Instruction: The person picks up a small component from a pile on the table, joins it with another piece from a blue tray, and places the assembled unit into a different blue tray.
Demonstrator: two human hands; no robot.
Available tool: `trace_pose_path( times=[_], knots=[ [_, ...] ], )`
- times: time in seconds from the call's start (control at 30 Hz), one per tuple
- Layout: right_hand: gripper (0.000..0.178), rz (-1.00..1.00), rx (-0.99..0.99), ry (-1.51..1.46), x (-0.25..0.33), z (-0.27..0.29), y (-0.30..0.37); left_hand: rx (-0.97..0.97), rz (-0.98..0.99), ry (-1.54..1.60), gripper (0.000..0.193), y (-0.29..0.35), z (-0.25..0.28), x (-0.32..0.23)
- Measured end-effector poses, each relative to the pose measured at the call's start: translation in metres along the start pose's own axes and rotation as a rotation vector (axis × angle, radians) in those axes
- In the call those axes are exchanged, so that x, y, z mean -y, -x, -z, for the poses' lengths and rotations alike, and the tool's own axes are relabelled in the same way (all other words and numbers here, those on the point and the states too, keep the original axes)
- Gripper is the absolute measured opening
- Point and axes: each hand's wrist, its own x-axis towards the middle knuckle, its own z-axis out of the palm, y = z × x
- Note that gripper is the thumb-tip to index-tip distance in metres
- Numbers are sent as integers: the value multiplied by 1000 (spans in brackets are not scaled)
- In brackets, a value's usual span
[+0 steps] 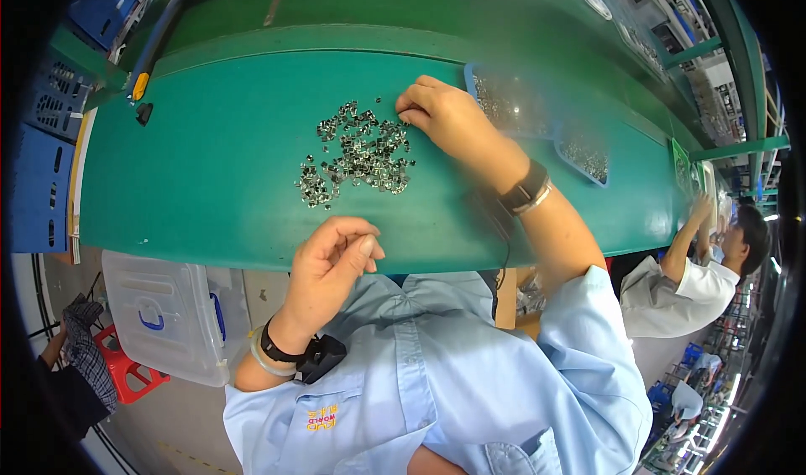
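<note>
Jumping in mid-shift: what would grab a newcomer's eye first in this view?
A scattered pile of small shiny metal parts sits mid-way across the green bench. The right hand touches the pile's upper right edge, while the left hand rests curled at the near edge. A clear blue-rimmed tray lies further right.

We are looking at a green bench (210, 198) carrying a heap of small metal parts (357, 154) (loosely scattered) and a blue tray (579, 157).
</note>
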Motion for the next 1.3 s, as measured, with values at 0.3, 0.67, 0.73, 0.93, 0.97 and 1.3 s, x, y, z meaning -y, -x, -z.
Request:
trace_pose_path(
  times=[0.3,0.67,0.73,0.93,0.97,1.3],
  knots=[
    [10,-162,-188,-798,52,12,77,108,226,514,24,-46,-35,2],
    [9,-235,-328,-614,38,-5,104,62,254,529,25,-70,-68,25],
    [9,-232,-358,-539,36,-5,104,59,269,549,25,-73,-71,27],
    [14,-423,-361,-1139,25,3,108,-7,212,392,23,-75,-72,26],
    [15,-429,-358,-1240,23,5,108,-32,195,339,24,-75,-71,25],
    [15,-461,-179,-1616,26,8,117,-161,-52,-18,24,-70,-87,17]
  ],
)
